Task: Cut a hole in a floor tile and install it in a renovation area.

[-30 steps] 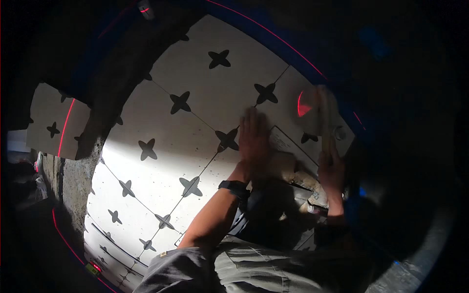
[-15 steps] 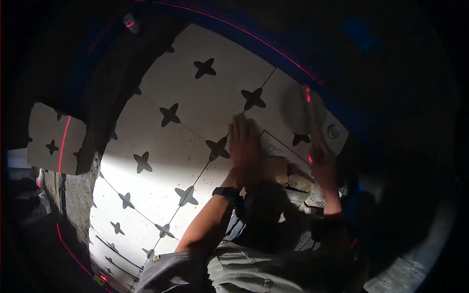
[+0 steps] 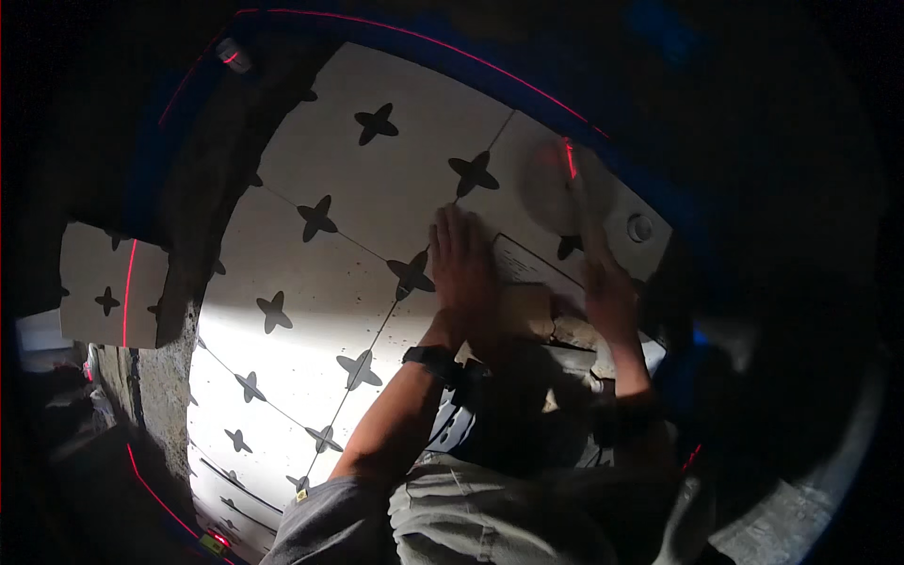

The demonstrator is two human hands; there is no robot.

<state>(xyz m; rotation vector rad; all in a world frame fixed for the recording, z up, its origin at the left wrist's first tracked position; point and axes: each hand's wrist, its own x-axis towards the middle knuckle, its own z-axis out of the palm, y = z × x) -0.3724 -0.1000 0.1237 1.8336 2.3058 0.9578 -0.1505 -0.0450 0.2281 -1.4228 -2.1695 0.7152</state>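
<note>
My left hand (image 3: 463, 266) lies flat on white tiles (image 3: 395, 188) with dark four-petal marks, fingers together and stretched out, close to a joint between tiles. A dark band circles that wrist. In my right hand (image 3: 612, 299), fingers wrapped round the handle, is a mallet (image 3: 568, 188) with a broad, pale, round head. Motion smears the head, and I cannot tell whether it touches the tile (image 3: 518, 137) under it. On the same tile, right of the mallet, sits a small pale ring-shaped thing (image 3: 640, 228).
Red laser lines cross the dark surroundings. A separate patterned tile (image 3: 85, 282) lies at the left, over a rough edge (image 3: 169, 405). A small white cylindrical object (image 3: 234, 56) stands at the far left. Between my arms, a tan block (image 3: 527, 309) sits near the open tile edge.
The whole view has shifted slightly. The mallet is blurred in both frames and has moved a little with my right hand. My left hand keeps its place on the tiles.
</note>
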